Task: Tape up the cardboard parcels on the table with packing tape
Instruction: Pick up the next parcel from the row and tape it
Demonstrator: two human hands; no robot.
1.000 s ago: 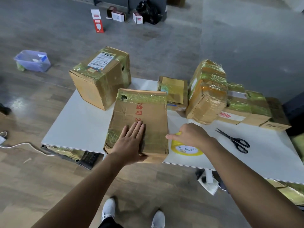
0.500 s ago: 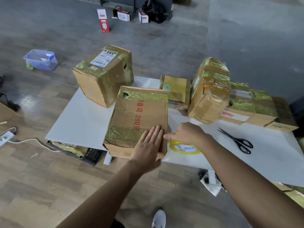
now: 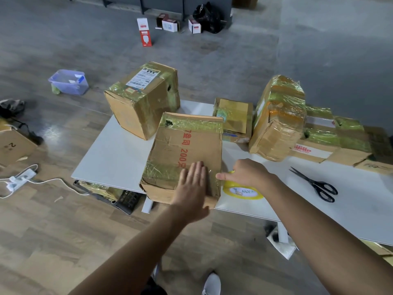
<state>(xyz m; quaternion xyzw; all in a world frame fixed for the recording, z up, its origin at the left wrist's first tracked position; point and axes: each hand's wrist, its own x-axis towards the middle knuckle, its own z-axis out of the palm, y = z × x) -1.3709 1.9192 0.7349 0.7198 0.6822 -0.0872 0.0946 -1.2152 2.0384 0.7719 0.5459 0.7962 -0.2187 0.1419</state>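
A flat cardboard parcel (image 3: 187, 150) with red print lies at the near edge of the white table (image 3: 119, 154), with greenish tape bands across its far and near ends. My left hand (image 3: 192, 188) presses flat on the near tape band, fingers straight. My right hand (image 3: 247, 173) grips a yellow roll of packing tape (image 3: 242, 191) lying just right of the parcel, thumb pointing at the parcel's edge. Much of the roll is hidden under that hand.
More taped parcels stand behind: a big one (image 3: 144, 99) at far left, a small one (image 3: 234, 119), a bulging one (image 3: 278, 118) and flat ones (image 3: 331, 141) at right. Black scissors (image 3: 316, 185) lie right of the roll. Boxes, a plastic tub (image 3: 69, 81) and a power strip (image 3: 20, 180) sit on the floor.
My left hand slid rightward along the near tape band, from the parcel's middle to its right end. The right hand stayed on the tape roll.
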